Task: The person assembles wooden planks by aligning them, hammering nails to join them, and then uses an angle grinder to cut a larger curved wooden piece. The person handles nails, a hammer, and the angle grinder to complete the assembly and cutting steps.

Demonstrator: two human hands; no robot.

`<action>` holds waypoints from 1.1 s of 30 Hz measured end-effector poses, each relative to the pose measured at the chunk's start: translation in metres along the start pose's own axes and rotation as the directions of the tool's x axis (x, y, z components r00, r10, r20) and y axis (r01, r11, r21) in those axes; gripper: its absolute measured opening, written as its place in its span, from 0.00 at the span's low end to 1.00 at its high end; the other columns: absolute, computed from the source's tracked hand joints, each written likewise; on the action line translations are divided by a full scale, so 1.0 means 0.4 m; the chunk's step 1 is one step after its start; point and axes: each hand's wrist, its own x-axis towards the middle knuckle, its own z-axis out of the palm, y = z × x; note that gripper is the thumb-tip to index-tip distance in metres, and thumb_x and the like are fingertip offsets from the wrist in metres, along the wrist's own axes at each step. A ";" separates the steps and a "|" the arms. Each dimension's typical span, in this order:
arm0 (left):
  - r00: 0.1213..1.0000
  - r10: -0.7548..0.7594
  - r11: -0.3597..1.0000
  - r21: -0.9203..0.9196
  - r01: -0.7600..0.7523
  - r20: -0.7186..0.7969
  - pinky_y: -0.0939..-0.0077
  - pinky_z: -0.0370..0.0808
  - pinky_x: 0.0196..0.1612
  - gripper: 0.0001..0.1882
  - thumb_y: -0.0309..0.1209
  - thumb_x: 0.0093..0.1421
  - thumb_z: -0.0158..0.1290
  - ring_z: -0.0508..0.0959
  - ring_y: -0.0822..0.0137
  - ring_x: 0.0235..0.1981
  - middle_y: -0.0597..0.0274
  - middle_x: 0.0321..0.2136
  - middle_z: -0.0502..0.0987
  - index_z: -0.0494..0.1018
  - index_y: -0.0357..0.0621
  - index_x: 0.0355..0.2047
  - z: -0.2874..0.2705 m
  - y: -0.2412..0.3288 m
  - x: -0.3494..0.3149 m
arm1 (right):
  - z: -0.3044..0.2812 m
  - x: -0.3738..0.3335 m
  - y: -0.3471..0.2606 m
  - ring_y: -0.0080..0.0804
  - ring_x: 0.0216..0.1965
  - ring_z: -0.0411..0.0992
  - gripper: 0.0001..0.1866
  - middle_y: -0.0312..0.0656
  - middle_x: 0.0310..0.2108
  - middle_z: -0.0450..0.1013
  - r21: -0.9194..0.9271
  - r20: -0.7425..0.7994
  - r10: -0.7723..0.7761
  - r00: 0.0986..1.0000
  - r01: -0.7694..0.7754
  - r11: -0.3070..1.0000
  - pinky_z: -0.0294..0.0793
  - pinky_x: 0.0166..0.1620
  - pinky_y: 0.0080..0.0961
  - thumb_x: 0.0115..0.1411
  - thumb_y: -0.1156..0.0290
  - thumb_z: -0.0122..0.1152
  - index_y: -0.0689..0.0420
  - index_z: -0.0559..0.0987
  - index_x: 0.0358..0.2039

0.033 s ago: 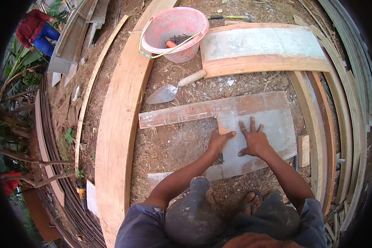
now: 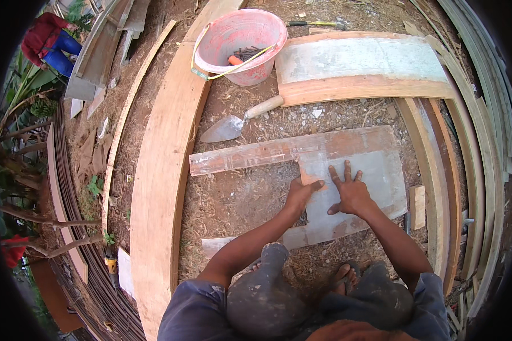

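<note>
In the head view, steadying the notched panel [image 2: 381, 173] on the near ground [image 2: 239, 196] seems the step: left hand [image 2: 300, 198] at its cut edge, grip untellable; right hand [image 2: 351, 194] spread flat, ungrasping. Keeping it still calls for even pressure.

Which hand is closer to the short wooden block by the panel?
Right. The right hand lies spread on the panel, left of the block; the left hand is at the panel's cutout edge, farther left.
</note>
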 end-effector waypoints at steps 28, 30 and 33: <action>0.484 0.826 0.012 0.850 -0.527 0.288 0.66 0.73 0.43 0.20 0.25 0.56 0.61 0.75 0.59 0.40 0.54 0.40 0.77 0.73 0.34 0.48 -0.157 0.429 0.077 | -0.003 -0.004 0.024 0.78 0.64 0.52 0.66 0.56 0.72 0.44 0.235 -0.144 0.045 0.989 -0.010 0.972 0.69 0.55 0.67 0.30 0.55 0.84 0.39 0.56 0.71; 0.344 0.819 -0.336 0.869 -0.362 0.460 0.55 0.68 0.57 0.34 0.31 0.49 0.68 0.68 0.43 0.56 0.40 0.54 0.69 0.69 0.39 0.56 -0.129 0.566 0.156 | -0.010 -0.010 0.026 0.80 0.63 0.55 0.68 0.59 0.72 0.44 0.190 -0.133 0.058 0.989 -0.032 0.981 0.72 0.56 0.59 0.27 0.53 0.84 0.39 0.55 0.71; 0.279 0.808 -0.499 0.855 -0.144 0.519 0.47 0.60 0.64 0.50 0.39 0.43 0.71 0.60 0.38 0.63 0.38 0.64 0.56 0.59 0.46 0.65 -0.128 0.741 0.269 | -0.016 -0.001 0.012 0.78 0.65 0.51 0.67 0.54 0.73 0.42 0.162 -0.070 0.073 0.995 -0.061 0.985 0.73 0.54 0.61 0.32 0.54 0.84 0.38 0.51 0.71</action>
